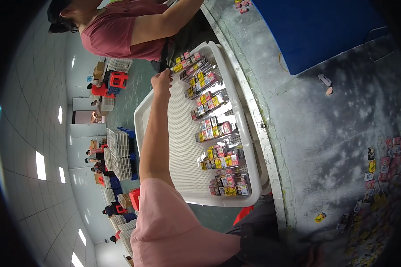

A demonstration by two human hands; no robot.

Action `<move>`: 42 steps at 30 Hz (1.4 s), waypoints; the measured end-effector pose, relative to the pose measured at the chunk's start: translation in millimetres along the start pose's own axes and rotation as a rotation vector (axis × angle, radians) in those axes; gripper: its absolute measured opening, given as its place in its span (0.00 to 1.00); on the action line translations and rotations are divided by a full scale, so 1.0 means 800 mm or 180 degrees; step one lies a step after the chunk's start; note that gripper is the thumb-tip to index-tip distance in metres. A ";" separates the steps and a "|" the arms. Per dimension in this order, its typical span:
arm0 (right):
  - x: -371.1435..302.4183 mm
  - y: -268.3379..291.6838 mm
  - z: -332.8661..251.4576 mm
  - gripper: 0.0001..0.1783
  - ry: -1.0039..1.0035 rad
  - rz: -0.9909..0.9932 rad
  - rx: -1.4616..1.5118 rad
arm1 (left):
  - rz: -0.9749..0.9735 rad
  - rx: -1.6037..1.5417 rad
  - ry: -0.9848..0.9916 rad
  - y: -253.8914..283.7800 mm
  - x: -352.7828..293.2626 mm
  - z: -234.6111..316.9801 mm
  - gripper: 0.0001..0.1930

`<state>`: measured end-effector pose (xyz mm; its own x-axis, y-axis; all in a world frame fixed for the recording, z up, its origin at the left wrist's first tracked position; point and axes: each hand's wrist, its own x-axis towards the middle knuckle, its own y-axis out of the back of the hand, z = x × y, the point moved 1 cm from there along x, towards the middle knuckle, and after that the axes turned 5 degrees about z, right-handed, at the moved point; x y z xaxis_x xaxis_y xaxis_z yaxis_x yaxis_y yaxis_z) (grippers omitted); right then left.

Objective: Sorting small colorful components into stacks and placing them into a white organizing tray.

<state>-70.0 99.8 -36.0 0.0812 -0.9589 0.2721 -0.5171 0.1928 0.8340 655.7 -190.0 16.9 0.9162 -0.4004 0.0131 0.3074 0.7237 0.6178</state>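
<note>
My left arm, in a pink sleeve, reaches across a white perforated tray (182, 147). At the tray's far end, my left hand (161, 83) is closed, fingers curled beside its rim; what they hold, if anything, I cannot make out. Clear-wrapped bundles of small printed boxes (216, 131), in yellow, pink, black and white, stand in a row along the tray's right side. The nearest bundle (229, 184) sits in the near right corner. The tray lies against the edge of a grey worktable (298, 133). My right hand cannot be made out in the dark lower right.
A co-worker in a dark pink shirt (109, 38) is by the tray's far end. A blue panel (316, 31) lies on the table's far part. Loose small boxes (378, 213) are heaped at the right; one yellow box (320, 217) lies apart. White crates (118, 149) stand further left.
</note>
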 end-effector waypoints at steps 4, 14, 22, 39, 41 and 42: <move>-0.022 0.003 0.021 0.18 0.0112 -0.0291 -0.0016 | -0.0240 -0.1398 0.0326 0.000 0.008 -0.015 0.12; -0.021 0.003 0.019 0.14 0.0078 -0.0321 -0.0001 | -0.0723 -0.3296 0.0960 0.013 -0.023 -0.048 0.14; -0.060 -0.004 0.027 0.13 -0.0604 -0.0290 0.0329 | -0.2407 -0.2594 0.0827 0.024 -0.282 0.019 0.11; -0.022 0.006 0.032 0.16 0.0261 -0.0367 0.0174 | -0.3615 -0.2097 0.1699 -0.067 -0.532 0.034 0.10; -0.078 -0.001 0.090 0.18 -0.0215 -0.1424 0.0226 | -0.3697 -0.1359 0.0709 -0.051 -0.537 0.056 0.16; -0.083 -0.008 0.093 0.18 -0.0175 -0.1373 0.0195 | -0.3533 -0.0775 0.0183 -0.041 -0.536 0.061 0.24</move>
<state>-135.4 146.9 -95.2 0.2560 -0.9589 -0.1223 -0.4955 -0.2388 0.8352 240.1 -69.5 29.4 0.1152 -0.8664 -0.4859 0.9923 0.0778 0.0964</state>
